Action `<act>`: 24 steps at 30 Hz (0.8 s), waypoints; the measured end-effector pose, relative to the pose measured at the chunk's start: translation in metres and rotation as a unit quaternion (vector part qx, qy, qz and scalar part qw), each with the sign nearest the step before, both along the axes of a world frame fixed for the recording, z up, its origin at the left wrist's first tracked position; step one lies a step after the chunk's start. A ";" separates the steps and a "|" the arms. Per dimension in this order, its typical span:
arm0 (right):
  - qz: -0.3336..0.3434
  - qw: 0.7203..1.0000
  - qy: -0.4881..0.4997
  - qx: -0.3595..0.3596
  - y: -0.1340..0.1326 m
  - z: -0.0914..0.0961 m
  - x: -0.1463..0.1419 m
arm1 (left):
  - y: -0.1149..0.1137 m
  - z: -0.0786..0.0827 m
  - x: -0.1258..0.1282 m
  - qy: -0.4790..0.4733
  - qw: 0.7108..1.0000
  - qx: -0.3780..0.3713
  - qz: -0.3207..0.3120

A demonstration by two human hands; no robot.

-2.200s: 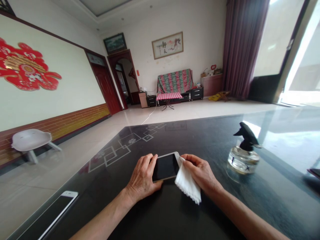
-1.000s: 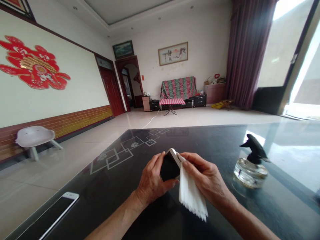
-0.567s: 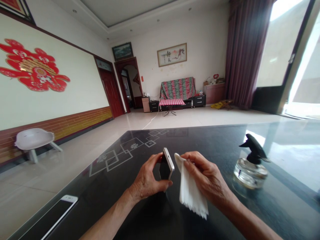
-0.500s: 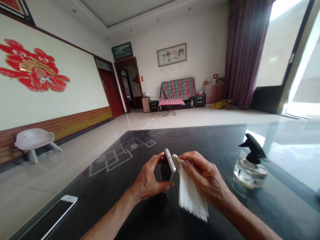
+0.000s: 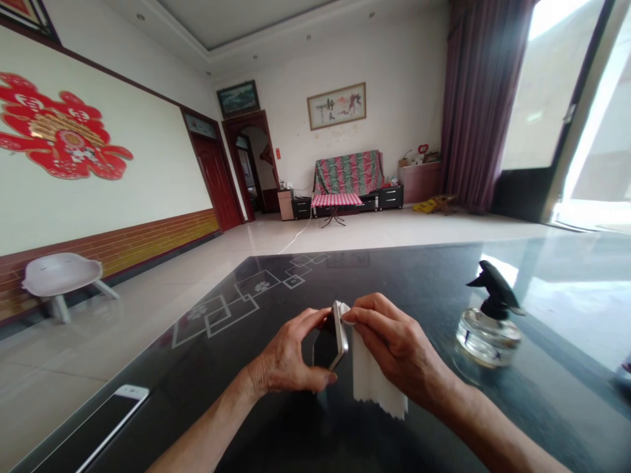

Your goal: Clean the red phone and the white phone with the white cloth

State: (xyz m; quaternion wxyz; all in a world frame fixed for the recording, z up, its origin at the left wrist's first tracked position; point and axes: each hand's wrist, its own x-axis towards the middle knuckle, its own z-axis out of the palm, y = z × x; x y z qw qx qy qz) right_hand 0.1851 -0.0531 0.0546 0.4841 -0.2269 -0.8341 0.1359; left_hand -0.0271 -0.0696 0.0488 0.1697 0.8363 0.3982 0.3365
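Note:
My left hand [image 5: 290,355] grips a smartphone [image 5: 329,341] by its edges, thumb below and fingers above. The phone is tilted up over the table, one pale narrow edge facing right and its dark face toward the left palm. Between the thumb and fingers of my right hand [image 5: 394,338] is a white cloth [image 5: 377,384] with a zigzag edge, hanging down below the grip. A pinched fold of the cloth touches the phone's pale edge near its upper end. Some of the right fingertips are hidden behind the cloth.
On the glossy black table [image 5: 236,407], a clear spray bottle [image 5: 488,335] with a black trigger head stands at right. Another white-edged smartphone [image 5: 93,427] lies at the left edge. A white stool [image 5: 62,276] stands on the floor beyond. A dark object [image 5: 625,378] is cut off at far right.
My right hand has moved the cloth left, from just beside the phone onto its upper edge. The left hand keeps its hold, with the phone turned slightly.

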 end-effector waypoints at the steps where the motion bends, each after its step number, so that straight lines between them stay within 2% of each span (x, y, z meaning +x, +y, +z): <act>1: -0.001 1.000 -0.006 0.003 0.000 0.000 0.000 | 0.000 0.001 0.000 0.005 1.000 -0.004 -0.002; 8: -0.039 0.998 -0.042 0.031 0.001 0.003 0.004 | 0.003 0.000 -0.002 0.012 1.000 -0.018 -0.009; 13: -0.062 0.997 -0.025 0.029 0.001 -0.001 0.002 | 0.002 -0.001 -0.004 0.017 1.000 -0.019 -0.008; 24: -0.033 0.999 -0.029 0.013 -0.004 0.001 -0.003 | 0.008 -0.002 -0.008 -0.009 0.999 -0.035 -0.028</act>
